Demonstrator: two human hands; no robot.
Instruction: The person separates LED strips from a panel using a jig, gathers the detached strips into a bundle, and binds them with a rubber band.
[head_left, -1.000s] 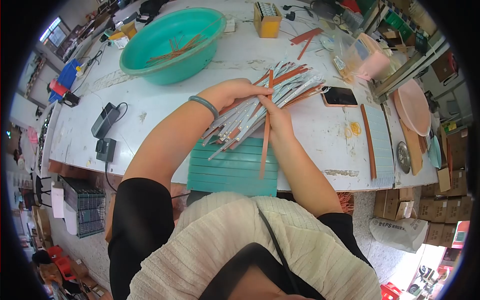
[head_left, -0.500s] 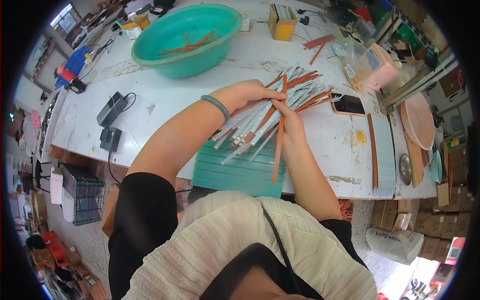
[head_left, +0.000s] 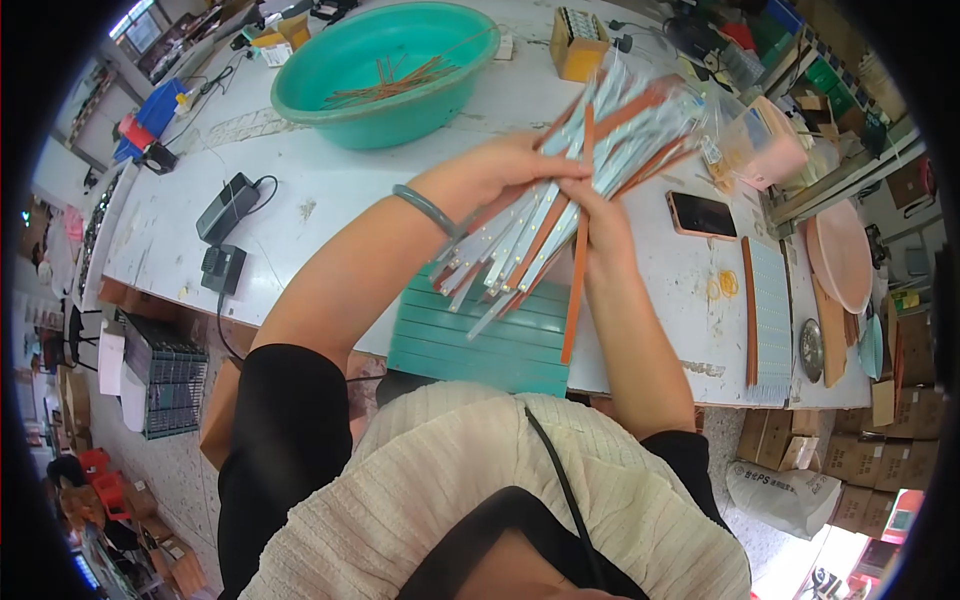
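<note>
A loose bundle of LED strips (head_left: 525, 230), white with small dots on one side and orange-brown on the other, is held above the table, its far ends blurred by motion. My left hand (head_left: 520, 165) is closed around the bundle from the left. Closed at the bundle's right side, my right hand (head_left: 608, 230) has its thumb near my left fingertips. One orange-brown strip (head_left: 577, 300) stands apart lengthwise, pinched where the hands meet; I cannot tell which hand grips it. Beneath the bundle is a teal slatted board (head_left: 480, 352) at the table's front edge.
Brown strips lie in a green basin (head_left: 385, 125) at the back. A phone (head_left: 702, 214), yellow rubber bands (head_left: 722, 286) and a row of strips (head_left: 768, 320) lie to the right. Black power adapters (head_left: 226, 208) sit left, and a yellow box (head_left: 580, 55) stands behind.
Both hands have lifted the bundle slightly up and to the right, and its far ends have swung away from me. The camera view has shifted a little.
</note>
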